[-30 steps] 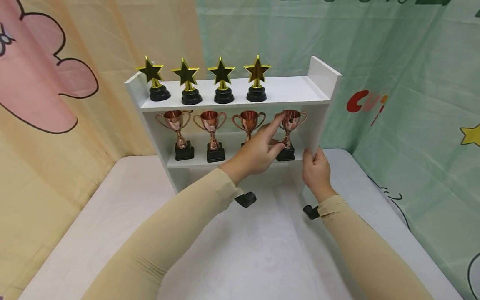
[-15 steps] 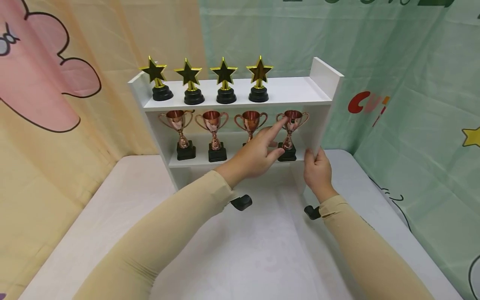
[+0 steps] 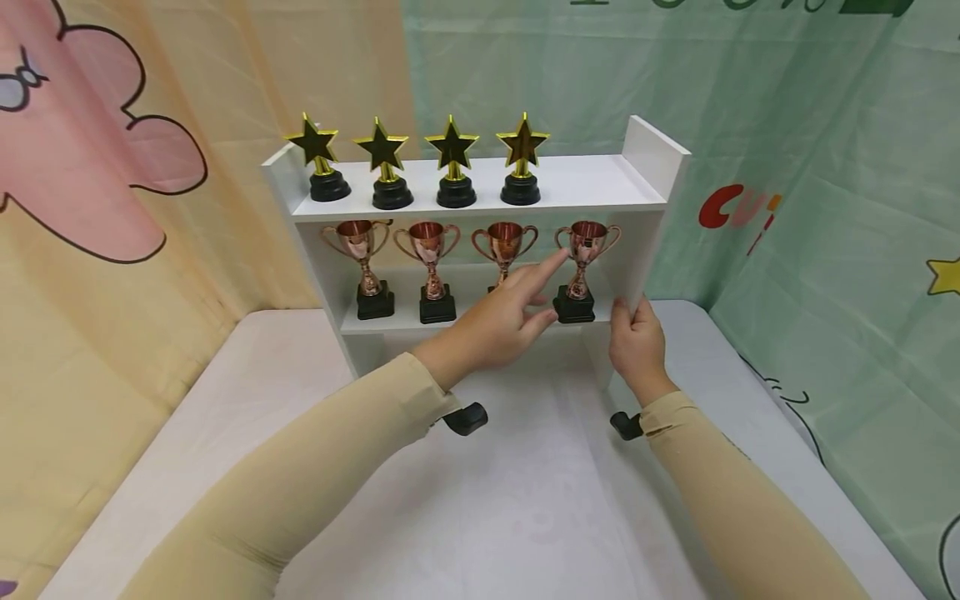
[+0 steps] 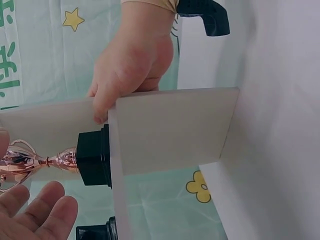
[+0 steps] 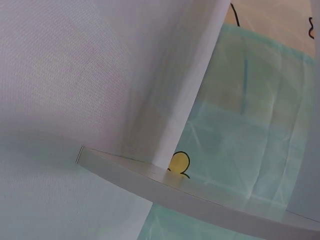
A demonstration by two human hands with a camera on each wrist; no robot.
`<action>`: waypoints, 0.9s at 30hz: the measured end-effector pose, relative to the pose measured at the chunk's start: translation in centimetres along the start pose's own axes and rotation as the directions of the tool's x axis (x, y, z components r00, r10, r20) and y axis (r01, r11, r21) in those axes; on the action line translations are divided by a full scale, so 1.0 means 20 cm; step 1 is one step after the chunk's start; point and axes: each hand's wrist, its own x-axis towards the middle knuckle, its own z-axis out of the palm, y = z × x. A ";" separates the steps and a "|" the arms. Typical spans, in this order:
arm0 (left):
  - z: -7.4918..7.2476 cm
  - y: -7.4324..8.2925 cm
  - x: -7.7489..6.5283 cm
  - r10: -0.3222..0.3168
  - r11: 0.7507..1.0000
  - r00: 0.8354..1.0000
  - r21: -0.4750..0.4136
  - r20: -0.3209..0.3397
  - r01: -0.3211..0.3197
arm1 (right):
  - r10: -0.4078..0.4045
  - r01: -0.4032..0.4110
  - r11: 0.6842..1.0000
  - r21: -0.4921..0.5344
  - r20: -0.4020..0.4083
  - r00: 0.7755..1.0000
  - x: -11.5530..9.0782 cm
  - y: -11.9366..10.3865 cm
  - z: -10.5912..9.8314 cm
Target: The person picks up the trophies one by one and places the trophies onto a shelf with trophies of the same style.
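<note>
A white shelf unit (image 3: 480, 212) holds several copper-coloured trophy cups on black square bases on its middle board. My left hand (image 3: 495, 321) is just left of the rightmost trophy cup (image 3: 587, 246), fingers extended and holding nothing. Its index fingertip overlaps the cup's left handle; contact cannot be told. The hand partly covers the third trophy cup (image 3: 505, 242). My right hand (image 3: 637, 346) grips the shelf's right side panel, thumb toward the inside. In the left wrist view, left-hand fingers (image 4: 57, 215) lie apart from the trophy's black base (image 4: 93, 157). The right wrist view shows a panel edge (image 5: 175, 195), no hand.
Several gold star trophies (image 3: 453, 154) on round black bases line the top board, left of its right end wall (image 3: 655, 158). The unit stands on a table with a white cloth (image 3: 525, 500). Printed curtains (image 3: 810, 133) hang behind and beside it.
My left hand has drawn back left and slightly down from the rightmost trophy cup, which stays standing. The right hand keeps its hold on the panel. The view has shifted slightly.
</note>
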 end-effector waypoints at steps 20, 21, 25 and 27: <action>-0.06 -0.10 -0.33 -0.048 0.970 0.999 0.239 -0.016 0.050 | -0.016 0.016 1.000 0.017 0.028 0.999 0.00 0.00 -0.01; -0.06 -0.11 -0.35 -0.042 0.967 0.999 0.251 -0.023 0.046 | -0.016 0.016 1.000 0.017 0.031 0.999 0.00 0.00 -0.01; -0.07 -0.13 -0.42 -0.021 0.947 0.999 0.320 -0.036 0.032 | -0.009 0.008 1.000 0.014 0.057 0.998 0.00 -0.01 -0.02; -0.08 -0.14 -0.45 -0.021 0.934 0.999 0.355 -0.038 0.033 | -0.005 0.004 1.000 0.009 0.073 0.997 0.00 -0.01 -0.02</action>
